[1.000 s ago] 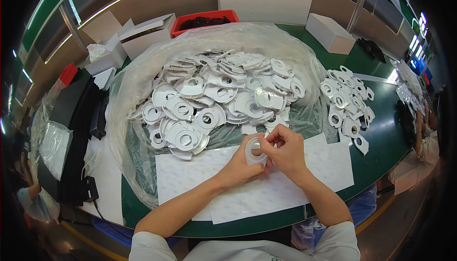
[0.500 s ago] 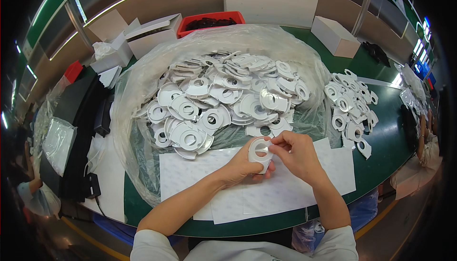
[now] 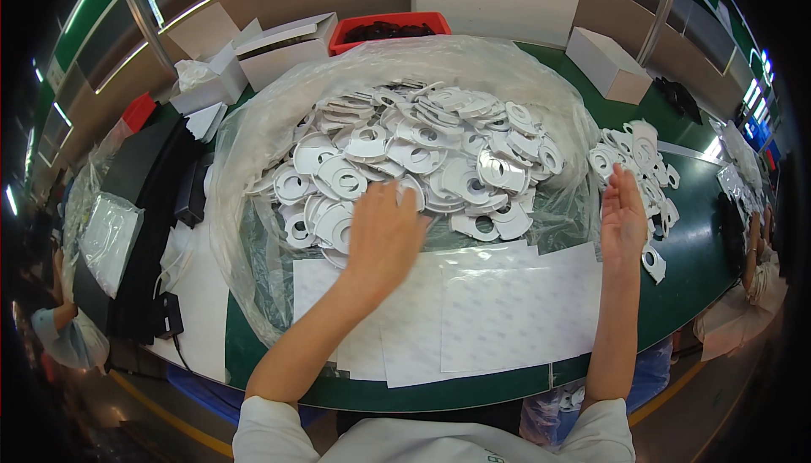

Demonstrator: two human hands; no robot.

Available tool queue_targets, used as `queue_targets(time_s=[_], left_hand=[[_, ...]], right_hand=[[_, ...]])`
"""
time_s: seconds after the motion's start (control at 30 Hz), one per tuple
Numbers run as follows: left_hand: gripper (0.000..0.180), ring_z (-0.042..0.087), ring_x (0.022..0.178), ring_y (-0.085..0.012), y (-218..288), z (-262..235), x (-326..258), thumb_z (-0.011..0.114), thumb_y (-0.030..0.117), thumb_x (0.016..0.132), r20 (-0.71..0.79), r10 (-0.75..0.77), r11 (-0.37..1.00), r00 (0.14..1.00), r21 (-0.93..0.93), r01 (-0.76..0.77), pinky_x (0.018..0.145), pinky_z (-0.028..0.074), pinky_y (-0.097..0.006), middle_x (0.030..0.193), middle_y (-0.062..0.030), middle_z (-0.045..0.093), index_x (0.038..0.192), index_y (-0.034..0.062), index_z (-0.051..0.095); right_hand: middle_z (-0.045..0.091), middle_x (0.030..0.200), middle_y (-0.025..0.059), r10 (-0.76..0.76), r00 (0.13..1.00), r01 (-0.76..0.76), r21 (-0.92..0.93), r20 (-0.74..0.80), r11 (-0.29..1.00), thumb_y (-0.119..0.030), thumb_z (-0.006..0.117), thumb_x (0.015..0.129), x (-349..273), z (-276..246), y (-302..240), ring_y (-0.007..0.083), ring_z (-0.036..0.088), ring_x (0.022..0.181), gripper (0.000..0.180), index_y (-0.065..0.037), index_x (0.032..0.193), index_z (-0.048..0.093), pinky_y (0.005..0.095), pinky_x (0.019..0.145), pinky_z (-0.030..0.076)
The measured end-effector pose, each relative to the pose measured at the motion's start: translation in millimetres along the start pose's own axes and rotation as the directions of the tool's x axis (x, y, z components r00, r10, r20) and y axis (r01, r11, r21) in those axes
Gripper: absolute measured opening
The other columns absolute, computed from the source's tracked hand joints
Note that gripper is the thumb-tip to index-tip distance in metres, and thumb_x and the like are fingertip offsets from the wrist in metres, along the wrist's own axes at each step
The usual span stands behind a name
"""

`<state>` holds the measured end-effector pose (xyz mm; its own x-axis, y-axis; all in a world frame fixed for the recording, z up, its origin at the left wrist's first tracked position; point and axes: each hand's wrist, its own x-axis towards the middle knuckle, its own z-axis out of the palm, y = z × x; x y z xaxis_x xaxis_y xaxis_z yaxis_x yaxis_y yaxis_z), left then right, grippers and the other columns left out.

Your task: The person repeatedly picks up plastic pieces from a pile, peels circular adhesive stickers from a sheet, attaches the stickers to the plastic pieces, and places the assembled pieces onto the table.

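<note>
A large heap of white plastic ring-shaped parts (image 3: 414, 156), each with a round hole and a flat tab, lies in an opened clear plastic bag (image 3: 245, 146). My left hand (image 3: 384, 235) reaches onto the front of this heap, back of the hand upward. Its fingertips are blurred and lie among the parts, so their grip is hidden. My right hand (image 3: 623, 218) is raised at the near left edge of a smaller pile of the same parts (image 3: 660, 188), fingers stretched out and nothing seen in them. One white part (image 3: 644, 144) lies just beyond its fingertips.
White sheets (image 3: 515, 311) cover the front of the green table (image 3: 693, 209). Behind the bag stand a red bin (image 3: 345, 40) of black pieces and open white boxes (image 3: 287, 51). A closed white box (image 3: 604, 66) is at the back right, a black device (image 3: 193, 197) at left.
The white part held between both hands is gone from the space above the sheets. My left hand has moved up-left onto the heap; my right hand has moved right to the smaller pile and opened.
</note>
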<state>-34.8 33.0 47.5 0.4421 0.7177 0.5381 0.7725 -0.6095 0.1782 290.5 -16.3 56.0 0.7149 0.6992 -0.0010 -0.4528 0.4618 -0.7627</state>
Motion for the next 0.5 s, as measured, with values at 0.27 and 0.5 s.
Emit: queue_targets(time_s=[0.27, 0.5], left_hand=[[0.034, 0.053, 0.089, -0.0308, -35, 18, -9, 0.072, 0.015, 0.073, 0.138, -0.137, 0.982, 0.981, 0.151, 0.116, 0.078, 0.039, -0.041, 0.093, -0.0158, 0.057, 0.095, 0.0007, 0.051], [0.047, 0.056, 0.094, -0.0298, -20, -4, 17, 0.069, 0.015, 0.074, -0.130, -0.388, 0.785, 0.913, -0.565, 0.253, 0.085, 0.040, -0.039, 0.099, -0.0170, 0.057, 0.110, 0.0006, 0.042]], right_hand=[[0.064, 0.086, 0.0049, 0.615, 0.273, 0.589, -0.634, 0.740, 0.501, -0.013, 0.071, 0.075, -96, 49, 23, 0.0166, 0.060, 0.079, 0.017, -0.006, 0.089, 0.064, 0.0288, 0.071, 0.047], [0.060, 0.082, 0.0072, 0.723, 0.097, 0.869, -0.412, 0.684, 0.274, -0.023, 0.075, 0.069, -150, 43, 37, 0.0263, 0.057, 0.088, 0.025, -0.007, 0.084, 0.064, 0.0367, 0.072, 0.047]])
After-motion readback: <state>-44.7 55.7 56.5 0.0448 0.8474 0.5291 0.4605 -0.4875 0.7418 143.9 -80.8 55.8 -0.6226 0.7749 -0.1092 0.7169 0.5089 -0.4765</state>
